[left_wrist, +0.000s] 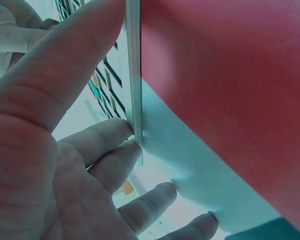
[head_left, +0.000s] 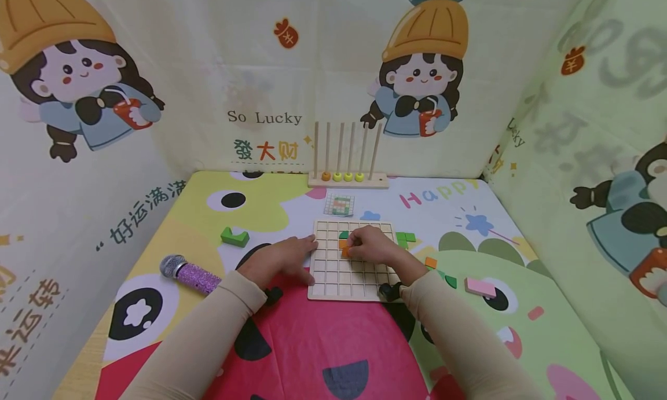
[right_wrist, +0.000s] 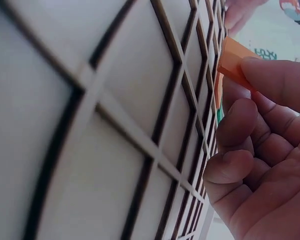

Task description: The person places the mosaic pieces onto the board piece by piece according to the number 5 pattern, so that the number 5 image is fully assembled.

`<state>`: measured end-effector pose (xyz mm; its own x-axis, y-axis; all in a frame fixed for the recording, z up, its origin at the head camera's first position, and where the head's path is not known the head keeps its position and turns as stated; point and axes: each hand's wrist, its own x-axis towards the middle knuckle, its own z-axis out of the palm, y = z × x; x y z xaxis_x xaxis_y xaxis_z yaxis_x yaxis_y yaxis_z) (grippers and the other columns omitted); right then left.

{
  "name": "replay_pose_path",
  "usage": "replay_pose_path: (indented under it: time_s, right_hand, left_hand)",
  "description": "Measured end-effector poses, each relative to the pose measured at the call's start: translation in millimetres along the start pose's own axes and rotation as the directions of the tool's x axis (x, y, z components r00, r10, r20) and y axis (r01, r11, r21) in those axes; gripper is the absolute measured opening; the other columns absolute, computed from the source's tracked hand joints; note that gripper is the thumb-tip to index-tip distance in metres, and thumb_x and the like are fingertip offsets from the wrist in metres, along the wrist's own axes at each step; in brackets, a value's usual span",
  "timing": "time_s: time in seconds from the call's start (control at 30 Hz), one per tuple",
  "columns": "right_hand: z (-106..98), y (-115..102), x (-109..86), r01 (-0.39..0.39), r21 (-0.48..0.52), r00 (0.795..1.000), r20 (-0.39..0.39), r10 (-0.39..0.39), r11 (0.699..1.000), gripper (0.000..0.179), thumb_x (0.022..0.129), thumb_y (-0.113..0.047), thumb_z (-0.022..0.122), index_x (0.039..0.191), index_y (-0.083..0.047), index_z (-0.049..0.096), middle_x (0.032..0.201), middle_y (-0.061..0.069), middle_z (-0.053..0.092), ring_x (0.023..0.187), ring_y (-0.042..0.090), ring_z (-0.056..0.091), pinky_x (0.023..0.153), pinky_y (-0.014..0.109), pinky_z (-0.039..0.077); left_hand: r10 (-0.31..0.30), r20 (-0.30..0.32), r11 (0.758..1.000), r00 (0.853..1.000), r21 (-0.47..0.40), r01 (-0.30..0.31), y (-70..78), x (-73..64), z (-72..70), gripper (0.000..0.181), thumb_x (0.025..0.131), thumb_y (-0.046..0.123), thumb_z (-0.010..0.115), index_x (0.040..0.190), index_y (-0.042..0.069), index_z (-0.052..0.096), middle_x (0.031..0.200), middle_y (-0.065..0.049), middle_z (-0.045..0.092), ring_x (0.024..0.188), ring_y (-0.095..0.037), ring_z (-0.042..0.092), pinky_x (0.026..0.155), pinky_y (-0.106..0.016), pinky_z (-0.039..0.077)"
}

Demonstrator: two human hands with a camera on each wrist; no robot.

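Observation:
A wooden grid board [head_left: 328, 272] lies on the printed cloth. My right hand [head_left: 372, 245] is over it and pinches an orange square block [right_wrist: 235, 59] between thumb and fingers, held tilted at the grid in the right wrist view. Just beyond it on the board are another orange block [head_left: 341, 243] and a dark green block with a rounded side [head_left: 344, 234]. With fingers stretched out, my left hand [head_left: 283, 260] touches the board's left edge; in the left wrist view its thumb and fingertips [left_wrist: 122, 125] lie along that edge.
Behind the board lie a small pattern card [head_left: 340, 205] and a peg rack [head_left: 348, 183] with beads. Right of it are green blocks [head_left: 405, 238], an orange block [head_left: 431, 262] and a pink block [head_left: 480, 287]. A glittery purple microphone [head_left: 193, 274] and a green notched block [head_left: 235, 237] lie left.

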<state>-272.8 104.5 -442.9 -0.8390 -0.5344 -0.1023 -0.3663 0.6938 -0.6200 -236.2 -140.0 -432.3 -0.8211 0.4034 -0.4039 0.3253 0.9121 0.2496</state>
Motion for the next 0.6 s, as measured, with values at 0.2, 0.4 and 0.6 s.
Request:
replay_pose_path:
  time_s: [0.2, 0.4, 0.6]
  right_hand:
    - [5.3, 0.5, 4.8, -0.002, -0.036, 1.0, 0.005, 0.002, 0.999, 0.004, 0.094, -0.013, 0.073, 0.097, -0.009, 0.074, 0.09, 0.0, 0.072, 0.084, 0.014, 0.061, 0.081, 0.034, 0.053]
    - [7.4, -0.3, 5.8, -0.004, -0.048, 1.0, 0.005, 0.004, 0.999, 0.006, 0.093, -0.013, 0.073, 0.098, -0.01, 0.075, 0.091, 0.0, 0.072, 0.085, 0.013, 0.062, 0.082, 0.034, 0.054]
    - [8.3, -4.4, 7.3, -0.003, -0.095, 1.0, -0.002, 0.003, 0.996, 0.005, 0.093, -0.013, 0.071, 0.097, -0.011, 0.074, 0.087, -0.001, 0.071, 0.082, 0.014, 0.06, 0.079, 0.034, 0.052]
  left_hand:
    - [-0.004, -0.001, 1.0, 1.0, -0.015, 0.004, 1.7, -1.9, -1.6, 0.098, 0.081, 0.042, 0.088, 0.161, 0.012, 0.039, 0.17, -0.009, 0.031, 0.152, -0.042, 0.035, 0.119, -0.054, 0.04]
    - [-0.008, -0.001, 1.0, 1.0, -0.02, 0.008, 1.7, -1.7, -0.7, 0.098, 0.081, 0.042, 0.087, 0.161, 0.013, 0.038, 0.17, -0.008, 0.031, 0.152, -0.042, 0.034, 0.12, -0.054, 0.039]
    - [-0.009, -0.009, 1.0, 1.0, -0.013, 0.008, 1.7, -1.0, -0.3, 0.099, 0.08, 0.042, 0.088, 0.161, 0.013, 0.039, 0.17, -0.009, 0.032, 0.151, -0.04, 0.037, 0.118, -0.052, 0.041]
